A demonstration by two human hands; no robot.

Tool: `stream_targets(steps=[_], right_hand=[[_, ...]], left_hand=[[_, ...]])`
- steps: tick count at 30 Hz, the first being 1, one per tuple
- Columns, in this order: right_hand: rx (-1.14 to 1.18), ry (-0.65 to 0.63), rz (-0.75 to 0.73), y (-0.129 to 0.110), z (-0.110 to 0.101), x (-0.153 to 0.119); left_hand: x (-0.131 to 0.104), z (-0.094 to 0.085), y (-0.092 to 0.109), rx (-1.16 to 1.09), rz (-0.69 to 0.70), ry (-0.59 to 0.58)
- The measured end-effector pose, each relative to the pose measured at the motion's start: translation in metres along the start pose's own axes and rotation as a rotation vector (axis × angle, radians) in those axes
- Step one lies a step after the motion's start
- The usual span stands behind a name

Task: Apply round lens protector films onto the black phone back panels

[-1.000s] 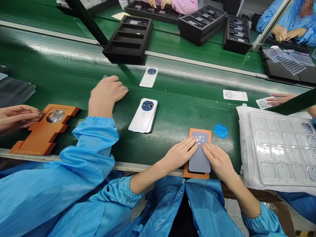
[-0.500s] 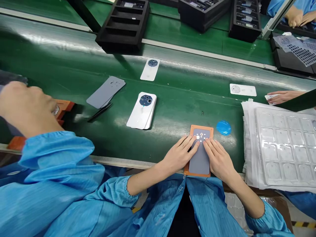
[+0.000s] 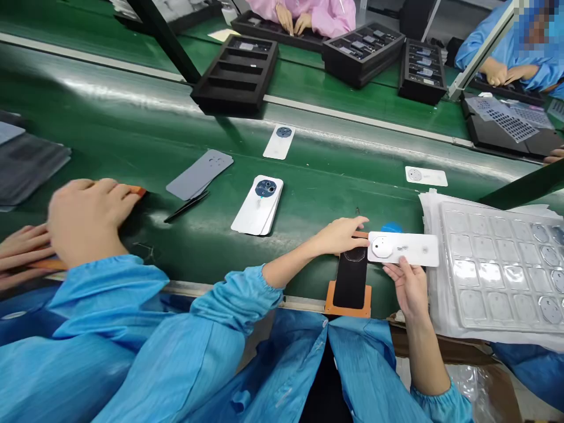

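Note:
A white phone back cover [image 3: 403, 249], with a round camera area at its left end, is tilted over the bench in my right hand [image 3: 410, 285]. My right thumb lies on its lower edge and the fingers are behind it. My left hand [image 3: 341, 235] is at the cover's left end, thumb and forefinger apart, the thumb close to or touching the edge. Below is an orange fixture [image 3: 348, 309] with a black inset [image 3: 351, 285], partly hidden by my left hand and the cover. A blue round piece [image 3: 391, 227] shows behind the cover.
Stacked white covers [image 3: 255, 205], grey sheets [image 3: 198, 175] and black tweezers [image 3: 187, 207] lie left of me. A clear compartment tray [image 3: 497, 264] stands right. A co-worker's hands [image 3: 83, 217] work at far left. Black trays [image 3: 238, 73] and a slanted post [image 3: 165, 41] are beyond.
Both hands were pressing on a grey sheet in the orange fixture. Now the fixture shows its black inset, and my right hand holds a white cover up to the right. The view has tilted up.

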State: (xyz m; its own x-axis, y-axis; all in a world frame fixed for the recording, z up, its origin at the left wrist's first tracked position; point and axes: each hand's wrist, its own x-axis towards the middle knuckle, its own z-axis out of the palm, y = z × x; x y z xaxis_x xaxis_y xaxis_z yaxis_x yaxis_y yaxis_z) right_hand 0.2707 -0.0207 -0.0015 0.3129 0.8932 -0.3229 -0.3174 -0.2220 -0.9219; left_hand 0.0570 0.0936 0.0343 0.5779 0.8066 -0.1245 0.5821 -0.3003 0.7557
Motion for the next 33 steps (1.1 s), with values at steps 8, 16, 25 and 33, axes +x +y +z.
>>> stream_targets(steps=[8, 16, 25, 33], right_hand=[[0.267, 0.030, 0.180, 0.011, 0.002, 0.004], [0.240, 0.034, 0.192, 0.011, -0.001, 0.003], [0.242, 0.043, 0.160, 0.020, 0.018, 0.006], [0.247, 0.002, 0.185, 0.022, 0.015, 0.007]], left_hand=[[0.037, 0.013, 0.005, 0.101, -0.108, -0.159], [0.049, 0.017, -0.004, 0.049, -0.100, -0.209], [0.048, 0.010, -0.003, 0.143, -0.013, -0.277], [0.050, 0.017, 0.006, 0.222, -0.058, -0.299]])
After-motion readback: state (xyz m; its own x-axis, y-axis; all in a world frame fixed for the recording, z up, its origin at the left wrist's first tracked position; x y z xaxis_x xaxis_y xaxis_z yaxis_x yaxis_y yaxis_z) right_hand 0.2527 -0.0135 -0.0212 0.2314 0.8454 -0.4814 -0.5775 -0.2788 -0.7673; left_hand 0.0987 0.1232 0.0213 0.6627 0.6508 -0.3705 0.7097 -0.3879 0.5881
